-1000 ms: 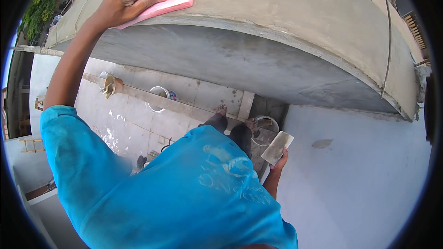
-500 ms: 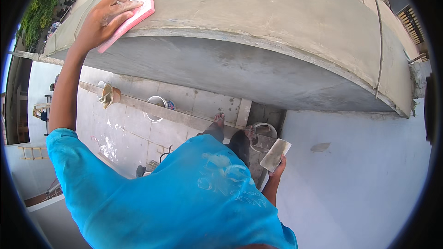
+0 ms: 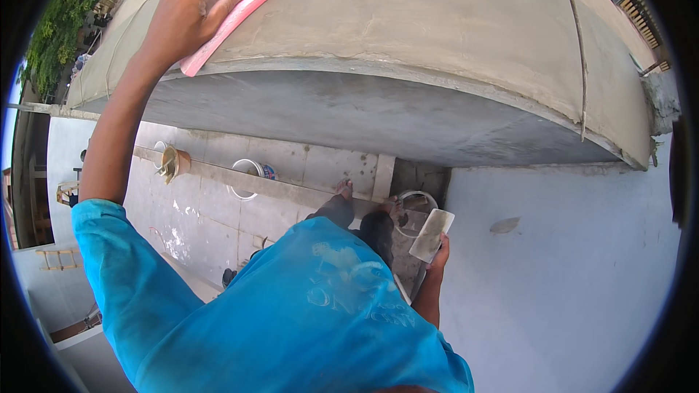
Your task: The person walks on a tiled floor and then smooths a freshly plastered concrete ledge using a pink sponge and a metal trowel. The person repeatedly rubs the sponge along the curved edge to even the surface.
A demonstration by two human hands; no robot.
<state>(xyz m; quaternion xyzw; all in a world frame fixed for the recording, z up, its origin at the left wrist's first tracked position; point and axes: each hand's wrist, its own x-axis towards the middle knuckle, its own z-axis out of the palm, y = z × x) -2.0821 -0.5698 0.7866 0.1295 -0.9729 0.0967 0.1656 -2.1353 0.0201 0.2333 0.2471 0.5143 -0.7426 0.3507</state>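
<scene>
My left hand (image 3: 191, 16) is closed on a pink plastering float (image 3: 239, 23), its pale top smeared with plaster. The float lies against the wet-looking grey-beige plaster face (image 3: 415, 14), its lower end near the front edge. Down by my right side, my right hand (image 3: 440, 253) grips a small flat rectangular plastering board (image 3: 430, 236). Grey mortar stains cover the board's upper side. The fingers beneath it are partly hidden.
My bare feet (image 3: 345, 188) stand on a narrow plank (image 3: 306, 193) high above the tiled floor. Below are a brownish bucket (image 3: 175, 164), a white bucket (image 3: 253, 169) and another round pail (image 3: 418, 199). A pale wall (image 3: 553, 276) rises at the right; a thin rod (image 3: 580, 51) crosses the plaster.
My left hand has slid the pink float to the right along the plaster edge. The board in my right hand has shifted slightly up in view. The whole view has turned a little.
</scene>
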